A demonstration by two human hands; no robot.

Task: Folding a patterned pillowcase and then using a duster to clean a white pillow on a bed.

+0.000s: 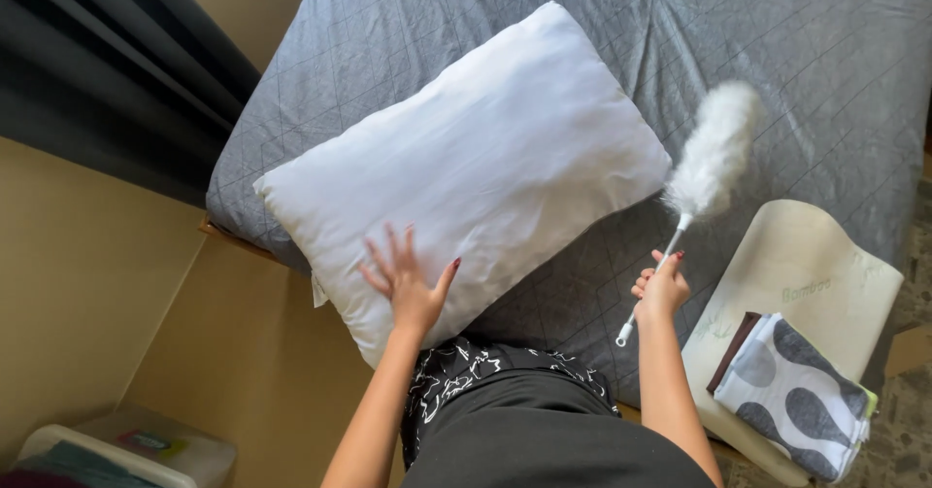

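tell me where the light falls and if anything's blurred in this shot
Head view: bright light washes out the white pillow under the left hand; the fluffy duster in the right hand looks soft-edged, perhaps motion blur; the dark curtain sits in shadow.

Plain white pillow (466,163), no print at all, set off against a slate-grey bed cover (825,51) crossed with thin dark lines in a diamond grid. Fluffy white duster (714,150) head, white handle too. Dark red polish on the nails of the left hand (408,284), same dark red on the right hand (662,289). Cream foam pillow (806,255) at the bed's edge, faint green print. Folded cloth (791,391) on it: white with big charcoal-grey blotches, a brown layer beneath, a lime-green sliver at the side. Black clothing (544,430), white scribbled pattern near the waist. Tan walls, dark grey curtain (87,70).
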